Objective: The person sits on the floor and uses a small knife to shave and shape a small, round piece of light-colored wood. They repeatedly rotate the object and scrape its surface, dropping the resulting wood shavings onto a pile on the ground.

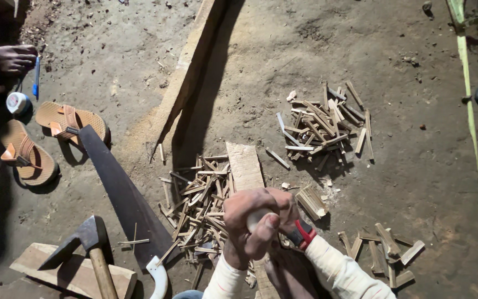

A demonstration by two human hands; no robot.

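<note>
Near the bottom edge, the left hand (248, 226) is fisted around a pale handle (254, 220), mostly hidden; the right hand (287, 213) sits behind it — its grip cannot be told — beside a red-and-black tool (302, 233). Beyond lie a plank (244, 164) and 2 heaps of wood splinters (323, 124) — farther right.

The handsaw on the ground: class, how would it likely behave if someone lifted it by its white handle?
The handsaw has a long, thin, dark blade, so it would probably flex and droop at the tip. The blade looks like metal, so likely front-heavy. It lies flat on the dirt floor, so rolling seems unlikely.
</note>
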